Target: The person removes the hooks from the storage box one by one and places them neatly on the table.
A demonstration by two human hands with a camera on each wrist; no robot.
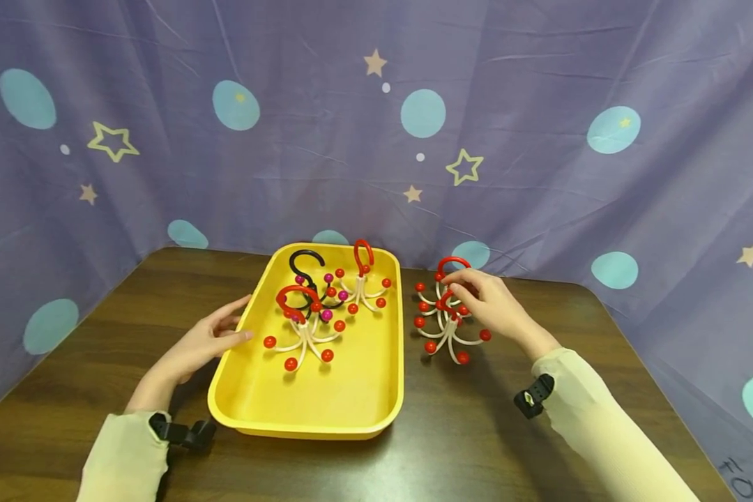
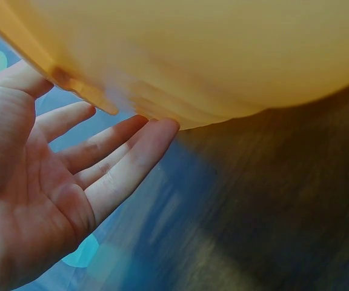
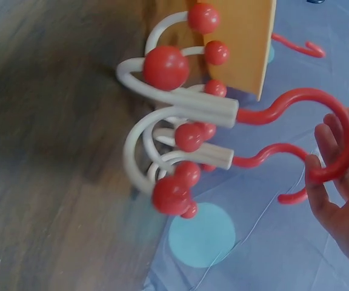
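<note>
My left hand (image 1: pixel 191 348) holds the left side of a yellow tray (image 1: pixel 245 422), its thumb over the rim and its fingers against the outside wall (image 2: pixel 223 73). To the right of the tray, my right hand (image 1: pixel 492 303) pinches the red hook of a white multi-armed hanger (image 1: pixel 450 329) with red ball tips. In the right wrist view, thumb and fingers meet around this hook (image 3: pixel 344 130). Close behind it on the table is a similar hanger (image 1: pixel 454 261), its red hook near my fingers. The arms of the two overlap in view.
Inside the tray are two white hangers, one nearer (image 1: pixel 304 335) and one at the back right (image 1: pixel 360 282), both with red hooks and balls. Between them is a black hanger (image 1: pixel 307 254) with magenta balls. A patterned purple curtain (image 1: pixel 508 84) hangs behind the wooden table (image 1: pixel 464 432).
</note>
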